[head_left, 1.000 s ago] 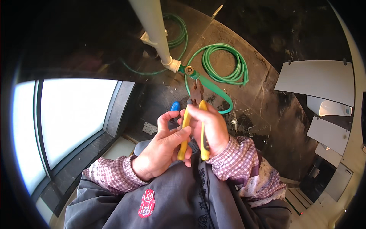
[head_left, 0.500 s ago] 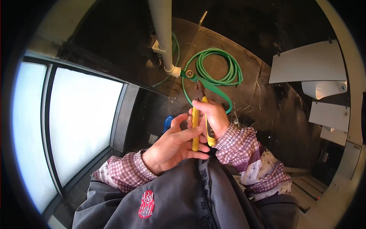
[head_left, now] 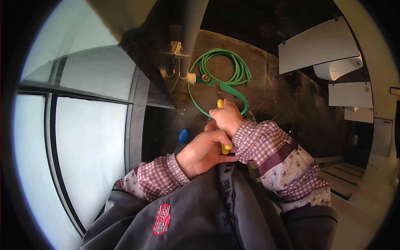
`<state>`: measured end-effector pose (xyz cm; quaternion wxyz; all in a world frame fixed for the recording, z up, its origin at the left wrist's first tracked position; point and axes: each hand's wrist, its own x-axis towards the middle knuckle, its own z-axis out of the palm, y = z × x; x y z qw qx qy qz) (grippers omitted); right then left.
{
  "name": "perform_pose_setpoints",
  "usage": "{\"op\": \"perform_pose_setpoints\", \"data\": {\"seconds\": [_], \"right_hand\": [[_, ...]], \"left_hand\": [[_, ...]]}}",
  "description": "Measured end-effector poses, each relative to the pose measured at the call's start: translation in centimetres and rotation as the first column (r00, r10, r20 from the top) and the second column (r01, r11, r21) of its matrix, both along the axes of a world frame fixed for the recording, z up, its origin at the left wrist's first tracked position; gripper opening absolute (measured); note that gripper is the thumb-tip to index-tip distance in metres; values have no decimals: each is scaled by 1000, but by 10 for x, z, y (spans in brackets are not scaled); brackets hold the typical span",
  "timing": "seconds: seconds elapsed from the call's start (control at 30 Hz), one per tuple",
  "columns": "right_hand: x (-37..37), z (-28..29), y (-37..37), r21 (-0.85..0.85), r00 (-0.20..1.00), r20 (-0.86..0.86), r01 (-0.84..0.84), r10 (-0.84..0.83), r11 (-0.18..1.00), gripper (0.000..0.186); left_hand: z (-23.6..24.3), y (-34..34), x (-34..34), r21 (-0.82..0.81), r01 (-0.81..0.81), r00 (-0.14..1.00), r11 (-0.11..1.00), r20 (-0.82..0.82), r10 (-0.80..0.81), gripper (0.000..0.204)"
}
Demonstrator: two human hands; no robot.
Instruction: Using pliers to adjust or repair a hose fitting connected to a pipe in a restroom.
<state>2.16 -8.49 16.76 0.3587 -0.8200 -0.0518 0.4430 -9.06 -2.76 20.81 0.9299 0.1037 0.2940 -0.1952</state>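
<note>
A pair of pliers [head_left: 220, 103] with yellow handles points away from me, its rusty brown jaws by the green hose end below the pipe. From here I cannot tell whether the jaws grip the hose. My right hand [head_left: 228, 118] is wrapped round the handles, high up near the jaws. Lower down, my left hand [head_left: 202, 152] has its fingers about the handle ends, partly hidden under the right wrist. Just past the jaws, a green hose [head_left: 238, 95] joins a round brass-coloured fitting [head_left: 206, 78] and a cream pipe joint [head_left: 191, 78].
A grey upright pipe [head_left: 193, 33] rises beyond the joint. Coiled green hose [head_left: 246, 73] lies on the dark tiled floor. A blue object [head_left: 183, 136] is left of my hands. Frosted panes [head_left: 89, 137] stand at left; grey partitions [head_left: 318, 46] and a white urinal [head_left: 337, 68] at right.
The pliers' handles have closed together, and my right hand has wrapped over them. Both hands have shifted slightly, and the view has turned, showing more of the panes at left.
</note>
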Motion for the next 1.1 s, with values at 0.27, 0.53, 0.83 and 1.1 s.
{"op": "perform_pose_setpoints", "data": {"seconds": [0.27,0.53,0.83,1.1], "right_hand": [[-7,27,10,-327,911,283,-202,300,923,42],[-10,33,13,-420,895,268,-225,357,879,37],[-15,34,13,-537,839,308,-235,448,810,45],[-18,42,13,-650,760,328,-249,561,718,53]], "left_hand": [[-19,-7,3,-169,-26,996,985,77,40,40],[-32,-11,3,-304,-19,982,953,172,74,43],[-44,-17,2,-391,-18,954,920,269,134,48],[-53,-26,5,-513,0,904,859,367,219,51]]}}
